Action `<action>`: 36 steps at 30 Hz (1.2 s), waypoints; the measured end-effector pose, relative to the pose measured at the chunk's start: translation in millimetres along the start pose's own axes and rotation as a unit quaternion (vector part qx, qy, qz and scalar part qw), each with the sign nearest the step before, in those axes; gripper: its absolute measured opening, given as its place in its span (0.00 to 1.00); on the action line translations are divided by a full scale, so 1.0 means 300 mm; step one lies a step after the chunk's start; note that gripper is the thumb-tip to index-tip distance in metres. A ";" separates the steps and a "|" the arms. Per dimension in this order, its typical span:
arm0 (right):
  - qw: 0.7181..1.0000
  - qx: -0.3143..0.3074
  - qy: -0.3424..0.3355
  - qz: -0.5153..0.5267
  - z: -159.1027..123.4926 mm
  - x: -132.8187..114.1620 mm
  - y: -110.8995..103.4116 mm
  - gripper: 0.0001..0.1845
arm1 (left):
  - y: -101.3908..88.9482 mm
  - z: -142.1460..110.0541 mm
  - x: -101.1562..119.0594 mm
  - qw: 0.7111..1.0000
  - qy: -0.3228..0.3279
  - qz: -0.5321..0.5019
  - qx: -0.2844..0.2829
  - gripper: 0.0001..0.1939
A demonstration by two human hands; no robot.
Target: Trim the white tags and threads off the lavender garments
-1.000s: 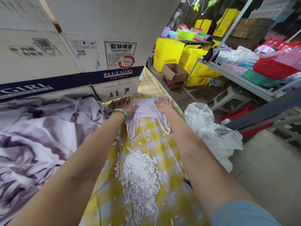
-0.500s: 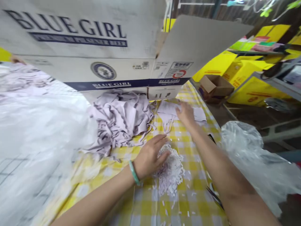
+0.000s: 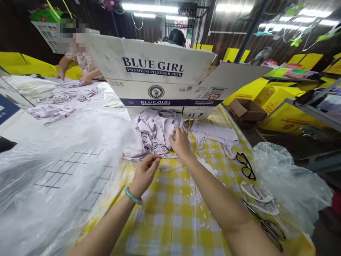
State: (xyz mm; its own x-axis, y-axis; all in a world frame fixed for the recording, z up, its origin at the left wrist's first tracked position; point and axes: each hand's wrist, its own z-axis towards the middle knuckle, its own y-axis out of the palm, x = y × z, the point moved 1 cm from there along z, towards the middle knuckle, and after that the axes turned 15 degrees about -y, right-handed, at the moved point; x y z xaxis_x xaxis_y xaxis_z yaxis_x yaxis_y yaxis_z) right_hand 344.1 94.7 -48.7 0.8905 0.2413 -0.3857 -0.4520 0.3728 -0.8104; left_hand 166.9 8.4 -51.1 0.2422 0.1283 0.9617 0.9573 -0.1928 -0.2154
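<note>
Lilac garments [image 3: 153,129] lie heaped, in the head view, before the beer carton [image 3: 157,80]; a spread garment [image 3: 217,132] lies before its right end. On the heap, the right hand [image 3: 181,142] has curled fingers; nearer than the carton, the left hand's [image 3: 144,174] fingertips nearly meet. Whether either grips cloth, I cannot tell. Apparently one piece is being separated, which calls for pinching a single edge.

Observing remotely, I record a dark ribbed rear wall [image 3: 223,40], lit fluorescent tubes [image 3: 150,8] overhead, a barred opening [image 3: 183,26] admitting light at the back, yellow boxes [image 3: 247,87] stacked along both sides, and a grey metal rack [image 3: 319,117] at far right.
</note>
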 end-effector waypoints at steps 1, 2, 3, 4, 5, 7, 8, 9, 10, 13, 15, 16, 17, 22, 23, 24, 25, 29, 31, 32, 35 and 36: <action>1.000 0.011 0.003 -0.007 0.026 -0.012 -0.010 0.16 | -0.001 -0.010 0.006 1.000 0.001 -0.006 -0.006 0.14; 1.000 0.016 0.009 -0.011 0.057 -0.023 -0.017 0.20 | 0.000 -0.022 0.013 1.000 0.006 -0.009 -0.015 0.14; 1.000 0.014 0.018 -0.013 0.091 -0.033 -0.024 0.21 | 0.001 -0.036 0.019 1.000 0.012 -0.010 -0.026 0.14; 0.999 0.007 0.029 -0.013 0.121 -0.042 -0.032 0.21 | -0.001 -0.052 0.024 0.999 0.018 -0.010 -0.037 0.14; 0.999 0.000 0.038 -0.012 0.144 -0.052 -0.042 0.19 | -0.006 -0.069 0.027 0.999 0.023 -0.010 -0.046 0.14; 0.999 -0.009 0.039 -0.009 0.146 -0.084 -0.070 0.14 | -0.033 -0.102 0.029 0.998 0.015 -0.020 -0.055 0.15; 0.999 -0.009 0.031 -0.009 0.119 -0.109 -0.088 0.12 | -0.053 -0.116 0.027 0.998 0.002 -0.034 -0.054 0.16; 1.000 -0.006 0.012 -0.004 0.071 -0.139 -0.105 0.12 | -0.075 -0.129 0.023 0.997 -0.015 -0.058 -0.050 0.17; 1.000 0.000 -0.020 0.007 0.004 -0.175 -0.122 0.12 | -0.098 -0.140 0.018 0.994 -0.033 -0.090 -0.047 0.18; 0.972 0.006 -0.215 0.095 -0.274 -0.297 -0.146 0.12 | -0.151 -0.168 -0.010 0.977 -0.068 -0.192 -0.065 0.22; 0.930 -0.044 -0.341 0.129 -0.471 -0.360 -0.132 0.09 | -0.172 -0.187 -0.048 0.970 -0.100 -0.203 -0.086 0.24; 0.918 -0.070 -0.367 0.135 -0.558 -0.379 -0.119 0.09 | -0.181 -0.198 -0.074 0.970 -0.123 -0.187 -0.094 0.24; 0.910 -0.096 -0.379 0.135 -0.633 -0.389 -0.102 0.08 | -0.191 -0.211 -0.103 0.970 -0.147 -0.166 -0.098 0.24; 0.907 -0.181 -0.363 0.113 -0.841 -0.390 -0.047 0.07 | -0.262 -0.294 -0.228 0.973 -0.201 -0.085 -0.077 0.15; 0.906 -0.189 -0.363 0.110 -0.856 -0.393 -0.048 0.07 | -0.272 -0.309 -0.237 0.975 -0.199 -0.062 -0.071 0.15; 0.904 -0.195 -0.364 0.108 -0.867 -0.399 -0.052 0.08 | -0.278 -0.321 -0.240 0.980 -0.187 -0.032 -0.067 0.15; 0.902 -0.200 -0.368 0.104 -0.874 -0.408 -0.057 0.08 | -0.277 -0.328 -0.238 0.985 -0.163 0.005 -0.064 0.15; 0.904 -0.214 -0.359 0.089 -0.894 -0.443 -0.062 0.09 | -0.230 -0.321 -0.223 0.976 -0.039 0.208 -0.059 0.14; 0.918 -0.212 -0.326 0.080 -0.900 -0.447 -0.065 0.07 | -0.207 -0.312 -0.216 0.954 -0.022 0.287 -0.083 0.10; 0.925 -0.207 -0.308 0.082 -0.902 -0.447 -0.072 0.06 | -0.204 -0.312 -0.210 0.947 -0.018 0.305 -0.098 0.10; 0.939 -0.169 -0.257 0.157 -0.902 -0.445 -0.123 0.05 | -0.231 -0.339 -0.161 0.959 0.007 0.245 -0.140 0.12; 0.937 -0.152 -0.241 0.203 -0.901 -0.447 -0.147 0.07 | -0.248 -0.357 -0.138 0.966 0.007 0.201 -0.161 0.12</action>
State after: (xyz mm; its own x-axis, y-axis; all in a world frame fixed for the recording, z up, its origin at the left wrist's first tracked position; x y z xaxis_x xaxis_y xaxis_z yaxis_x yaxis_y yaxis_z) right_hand 258.7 -196.3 -80.4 0.4888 0.7115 -0.5048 -0.6478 -0.0916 -0.7563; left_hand 68.6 -86.6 -56.6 0.5790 -0.0330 0.8146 0.6879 -0.5166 -0.5099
